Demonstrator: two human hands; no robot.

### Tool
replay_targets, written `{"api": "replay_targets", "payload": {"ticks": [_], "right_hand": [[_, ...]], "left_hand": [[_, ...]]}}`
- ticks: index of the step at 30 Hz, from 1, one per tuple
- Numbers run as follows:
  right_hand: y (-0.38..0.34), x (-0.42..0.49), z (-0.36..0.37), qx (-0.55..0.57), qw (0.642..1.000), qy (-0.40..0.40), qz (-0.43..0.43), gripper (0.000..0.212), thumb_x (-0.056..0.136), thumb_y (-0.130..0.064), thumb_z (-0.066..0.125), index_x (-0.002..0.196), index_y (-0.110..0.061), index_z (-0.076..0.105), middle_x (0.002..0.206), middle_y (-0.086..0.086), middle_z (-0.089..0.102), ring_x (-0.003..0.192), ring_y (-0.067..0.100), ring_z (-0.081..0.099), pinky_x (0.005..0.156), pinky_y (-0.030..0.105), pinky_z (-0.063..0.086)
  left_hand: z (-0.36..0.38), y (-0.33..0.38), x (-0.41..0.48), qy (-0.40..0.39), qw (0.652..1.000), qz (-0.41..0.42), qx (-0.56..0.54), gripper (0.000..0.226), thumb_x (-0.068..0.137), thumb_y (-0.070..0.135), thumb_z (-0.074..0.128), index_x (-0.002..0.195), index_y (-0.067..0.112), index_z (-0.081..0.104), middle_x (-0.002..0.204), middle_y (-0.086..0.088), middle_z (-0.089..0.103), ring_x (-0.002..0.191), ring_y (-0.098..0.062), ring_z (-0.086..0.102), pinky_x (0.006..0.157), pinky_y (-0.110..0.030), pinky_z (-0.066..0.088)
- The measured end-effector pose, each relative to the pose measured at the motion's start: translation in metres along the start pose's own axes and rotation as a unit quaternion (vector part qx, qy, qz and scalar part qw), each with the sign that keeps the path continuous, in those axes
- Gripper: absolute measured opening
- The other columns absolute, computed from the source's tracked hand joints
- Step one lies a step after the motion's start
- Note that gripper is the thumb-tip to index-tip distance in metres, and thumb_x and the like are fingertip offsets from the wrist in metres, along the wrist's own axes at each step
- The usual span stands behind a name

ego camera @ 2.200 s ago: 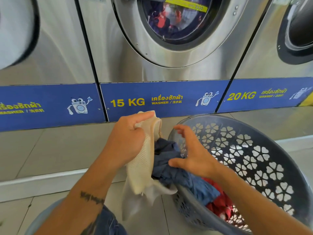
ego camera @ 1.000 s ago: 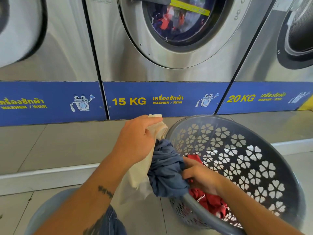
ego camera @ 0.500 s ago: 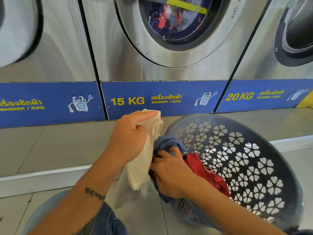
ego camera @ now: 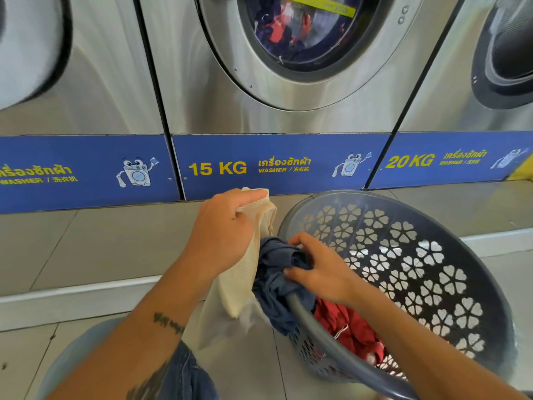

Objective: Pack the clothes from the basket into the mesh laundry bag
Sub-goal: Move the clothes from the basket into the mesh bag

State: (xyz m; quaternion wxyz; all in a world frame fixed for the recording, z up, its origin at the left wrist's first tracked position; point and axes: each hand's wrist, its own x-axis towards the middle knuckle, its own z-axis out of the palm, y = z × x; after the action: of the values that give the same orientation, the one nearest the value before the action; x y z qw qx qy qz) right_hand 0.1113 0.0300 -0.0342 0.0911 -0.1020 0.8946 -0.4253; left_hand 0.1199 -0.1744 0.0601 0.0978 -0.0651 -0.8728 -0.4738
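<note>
- Stuffing step under way: the left hand (ego camera: pixel 225 229) pinches the top edge of the mesh laundry bag (ego camera: pixel 239 281), thumb and fingers clamped on the cream fabric, and the bag hangs just beside the basket (ego camera: pixel 432 269).
- The right hand (ego camera: pixel 323 274) has its fingers curled over the blue garment (ego camera: pixel 277 284), gripping the bunched cloth right at the bag's side.
- That blue garment spills over the basket's near rim and touches the mesh. Whether any of it is already inside the bag, I cannot tell.
- Next move, by my read: the bag's mouth needs to gape wider, then the right hand pushes the blue bundle down and in.
- A red garment (ego camera: pixel 346 327) waits in the basket bottom, under the right forearm, so the job looks far from finished.
- Basket and bag sit low over the tiled floor (ego camera: pixel 86 255), in front of the washer (ego camera: pixel 288 111).
</note>
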Motion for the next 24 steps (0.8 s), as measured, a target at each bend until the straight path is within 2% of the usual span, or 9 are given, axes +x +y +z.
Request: {"api": "replay_targets", "payload": {"ticks": [3,6,8,10,15,17,19,21,24], "right_hand": [[-0.025,-0.002,0.007,-0.055,0.996,0.057,-0.049,0.018,0.083,-0.019,0.068,0.095,-0.029,0.058,0.076,-0.009,0.068,0.064,0.006,0.062,0.057,0.028,0.05],[-0.058,-0.006,0.023,0.017,0.99,0.123,-0.068,0.024,0.085,-0.015,0.066,0.106,-0.025,0.059,0.081,-0.012,0.07,0.069,0.005,0.064,0.059,0.015,0.046],[-0.075,-0.004,0.039,0.044,0.987,0.125,-0.093,0.028,0.088,-0.011,0.061,0.114,-0.021,0.057,0.089,-0.015,0.067,0.081,0.006,0.065,0.065,0.009,0.045],[-0.08,0.001,0.06,0.046,0.989,0.064,-0.128,0.023,0.088,-0.01,0.055,0.11,-0.018,0.056,0.087,-0.014,0.062,0.082,0.005,0.061,0.068,0.009,0.043],[-0.043,0.034,0.109,-0.207,0.953,-0.214,-0.057,0.055,0.096,-0.027,0.05,0.149,-0.021,0.037,0.139,0.011,0.055,0.125,0.033,0.052,0.103,0.043,0.044],[-0.027,0.042,0.125,-0.316,0.916,-0.247,-0.016,0.076,0.091,-0.04,0.05,0.158,-0.021,0.02,0.154,0.014,0.041,0.139,0.039,0.039,0.116,0.05,0.033],[-0.013,0.045,0.143,-0.402,0.881,-0.247,0.018,0.086,0.085,-0.049,0.049,0.159,-0.018,0.016,0.161,0.015,0.03,0.146,0.04,0.028,0.121,0.054,0.021],[-0.003,0.042,0.159,-0.449,0.849,-0.269,0.07,0.087,0.086,-0.049,0.05,0.159,-0.016,0.016,0.162,0.016,0.025,0.148,0.041,0.023,0.123,0.055,0.015],[0.017,0.024,0.181,-0.419,0.854,-0.279,0.131,0.083,0.093,-0.04,0.055,0.16,-0.018,0.011,0.162,0.016,0.025,0.147,0.044,0.023,0.122,0.056,0.017]], "left_hand": [[0.001,0.0,-0.001,0.002,1.0,0.008,-0.01,0.05,0.09,-0.001,0.041,0.125,0.026,0.066,0.136,0.005,0.057,0.118,-0.019,0.058,0.094,-0.032,0.046],[-0.002,0.0,-0.002,-0.008,1.0,0.003,-0.022,0.058,0.087,-0.007,0.039,0.123,0.028,0.067,0.135,0.005,0.06,0.11,-0.042,0.055,0.09,-0.051,0.049],[-0.01,-0.003,-0.002,-0.005,0.999,-0.003,-0.042,0.06,0.084,-0.008,0.04,0.118,0.032,0.069,0.1,0.015,0.074,0.083,-0.035,0.065,0.067,-0.04,0.054],[-0.023,-0.007,-0.001,0.004,0.997,-0.017,-0.073,0.063,0.082,-0.008,0.042,0.11,0.04,0.071,0.072,0.022,0.067,0.068,-0.018,0.054,0.053,-0.024,0.04],[-0.049,-0.037,-0.007,0.017,0.993,-0.064,-0.095,0.064,0.083,-0.007,0.041,0.108,0.044,0.071,0.115,0.017,0.068,0.067,-0.009,0.05,0.046,-0.007,0.038],[-0.052,-0.059,-0.013,0.019,0.992,-0.11,-0.062,0.062,0.083,-0.006,0.039,0.112,0.039,0.071,0.105,0.006,0.069,0.049,-0.005,0.051,0.04,-0.012,0.038],[-0.049,-0.084,-0.021,0.02,0.986,-0.163,-0.019,0.054,0.086,0.001,0.043,0.114,0.037,0.07,0.101,0.001,0.071,0.051,-0.006,0.058,0.046,-0.02,0.045],[-0.037,-0.111,-0.029,0.0,0.982,-0.182,0.057,0.044,0.092,0.008,0.044,0.118,0.033,0.069,0.116,-0.005,0.069,0.083,-0.016,0.069,0.071,-0.032,0.057],[-0.013,-0.143,-0.047,-0.111,0.964,-0.156,0.187,0.044,0.094,0.01,0.044,0.125,0.031,0.065,0.13,-0.003,0.062,0.11,-0.026,0.06,0.095,-0.04,0.05]]}}
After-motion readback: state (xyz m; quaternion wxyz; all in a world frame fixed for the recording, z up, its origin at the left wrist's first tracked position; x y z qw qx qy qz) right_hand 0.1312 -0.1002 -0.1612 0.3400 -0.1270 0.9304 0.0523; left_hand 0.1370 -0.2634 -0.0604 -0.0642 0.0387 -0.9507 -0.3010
